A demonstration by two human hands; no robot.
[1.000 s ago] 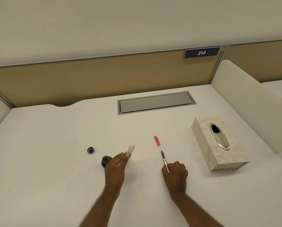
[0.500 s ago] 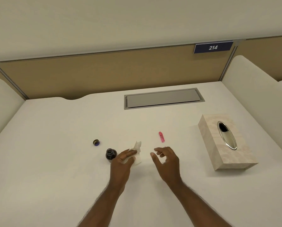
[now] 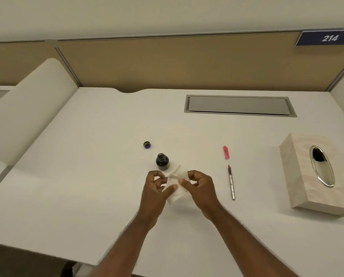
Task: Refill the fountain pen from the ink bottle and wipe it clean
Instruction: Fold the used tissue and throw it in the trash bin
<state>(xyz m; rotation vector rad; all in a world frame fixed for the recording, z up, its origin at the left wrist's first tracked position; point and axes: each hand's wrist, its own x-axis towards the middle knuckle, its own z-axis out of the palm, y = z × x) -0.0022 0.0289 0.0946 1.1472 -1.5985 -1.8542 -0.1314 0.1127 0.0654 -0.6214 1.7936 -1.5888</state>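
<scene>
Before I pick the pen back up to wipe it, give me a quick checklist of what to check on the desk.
1. Tissue ready: ok, left hand and right hand both pinch it.
2. Pen within reach: ok, lying flat on the desk just right of the right hand, nobody holding it.
3. Ink bottle upright: ok, but open and close to the tissue, so a knock could spill it.
4. Bottle lid at hand: ok, beyond the bottle.
5. Pen cap at hand: ok, beyond the pen tip.
6. Pen tip free of ink: cannot tell.
</scene>
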